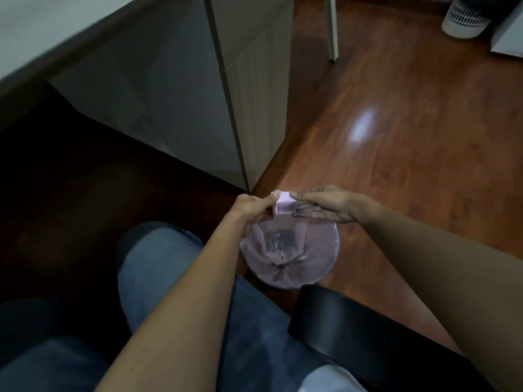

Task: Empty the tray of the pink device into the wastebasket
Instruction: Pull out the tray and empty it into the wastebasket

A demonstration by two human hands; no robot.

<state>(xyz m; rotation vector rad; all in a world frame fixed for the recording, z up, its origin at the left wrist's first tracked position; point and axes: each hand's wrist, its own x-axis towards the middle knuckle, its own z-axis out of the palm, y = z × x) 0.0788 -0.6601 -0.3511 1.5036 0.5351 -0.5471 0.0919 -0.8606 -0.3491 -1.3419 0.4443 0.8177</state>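
Observation:
A small pink device is held over the far rim of a round wastebasket lined with a pale pink bag, which stands on the wooden floor. My left hand grips the device's left end. My right hand pinches its right end, where a clear tray part shows under the fingers. The picture is too blurred to tell whether the tray is pulled out. Crumpled clear plastic lies at the bottom of the bag.
A white cabinet stands just beyond the basket, its corner close to my hands. A black chair armrest lies at the lower right. My legs in jeans fill the lower left. A white perforated basket sits far right.

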